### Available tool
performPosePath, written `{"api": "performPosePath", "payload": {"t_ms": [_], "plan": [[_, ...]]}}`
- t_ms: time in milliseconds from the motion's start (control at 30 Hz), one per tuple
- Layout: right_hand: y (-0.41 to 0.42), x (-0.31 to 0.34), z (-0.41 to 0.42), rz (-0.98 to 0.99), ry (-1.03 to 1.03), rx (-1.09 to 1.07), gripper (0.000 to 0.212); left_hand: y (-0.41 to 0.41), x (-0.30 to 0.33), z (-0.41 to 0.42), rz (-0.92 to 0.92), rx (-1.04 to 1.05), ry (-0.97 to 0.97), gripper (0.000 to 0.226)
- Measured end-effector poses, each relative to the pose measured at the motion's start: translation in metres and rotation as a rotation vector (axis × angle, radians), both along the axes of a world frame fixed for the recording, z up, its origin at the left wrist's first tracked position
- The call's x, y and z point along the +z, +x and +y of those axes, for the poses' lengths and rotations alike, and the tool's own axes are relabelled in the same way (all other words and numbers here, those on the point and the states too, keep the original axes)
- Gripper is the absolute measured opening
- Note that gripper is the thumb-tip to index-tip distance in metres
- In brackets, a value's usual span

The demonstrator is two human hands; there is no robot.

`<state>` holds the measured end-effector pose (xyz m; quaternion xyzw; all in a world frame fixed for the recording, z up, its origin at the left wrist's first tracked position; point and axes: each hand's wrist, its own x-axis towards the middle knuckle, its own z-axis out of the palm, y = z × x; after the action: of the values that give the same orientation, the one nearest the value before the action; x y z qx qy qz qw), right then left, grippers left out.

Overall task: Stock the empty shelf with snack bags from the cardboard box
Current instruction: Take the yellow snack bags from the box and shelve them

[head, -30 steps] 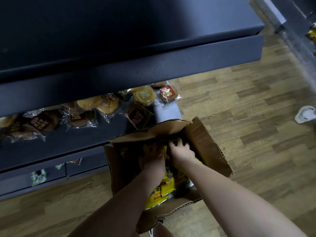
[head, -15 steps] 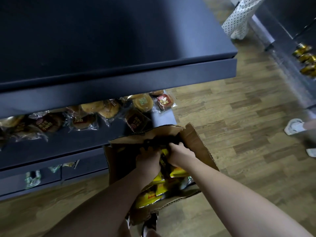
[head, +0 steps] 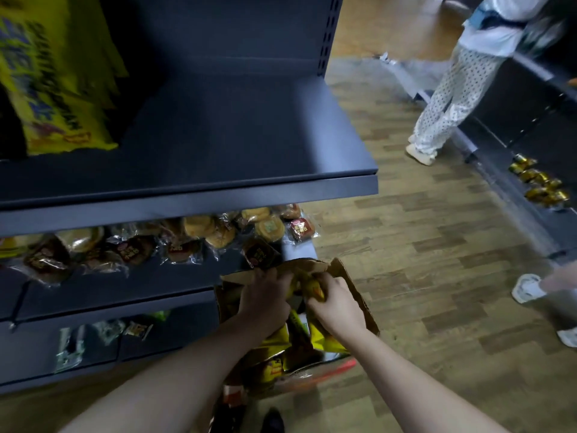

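Both hands, left (head: 265, 300) and right (head: 335, 303), clutch yellow bags (head: 307, 284) in the box (head: 352, 289). Lifted carelessly, the bunch may catch a flap or slip before reaching the shelf (head: 249, 145).

Both bare forearms reach forward and down, left hand (head: 265, 303) and right hand (head: 335, 303) side by side, fingers curled closed.

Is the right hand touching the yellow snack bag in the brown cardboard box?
Touching. The head view shows the right hand gripping the yellow snack bag.
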<state>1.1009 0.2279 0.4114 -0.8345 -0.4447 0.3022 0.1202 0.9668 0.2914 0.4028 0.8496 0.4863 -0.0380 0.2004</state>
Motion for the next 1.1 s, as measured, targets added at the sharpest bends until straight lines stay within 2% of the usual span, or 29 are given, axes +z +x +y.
{"api": "performPosePath", "payload": {"t_ms": [167,400,533,867,1100], "plan": [[-0.008,0.029,-0.013,0.025,0.311,-0.072,0.051,-0.004,0.038,-0.01,-0.127,-0.025,0.168,0.053],[-0.02,0.072,-0.033,0.012,0.769,-0.145,0.056,-0.02,0.083,-0.022,-0.511,-0.213,0.616,0.043],[-0.026,0.098,-0.034,0.045,0.972,-0.142,0.054,-0.022,0.118,-0.024,-0.646,-0.213,0.745,0.042],[-0.035,0.176,0.011,0.059,1.237,-0.039,0.048,-0.036,0.192,0.004,-0.685,0.045,0.934,0.048],[-0.052,0.211,0.073,0.073,1.27,0.068,0.051,-0.06,0.218,0.059,-0.642,0.275,1.035,0.048]]}}
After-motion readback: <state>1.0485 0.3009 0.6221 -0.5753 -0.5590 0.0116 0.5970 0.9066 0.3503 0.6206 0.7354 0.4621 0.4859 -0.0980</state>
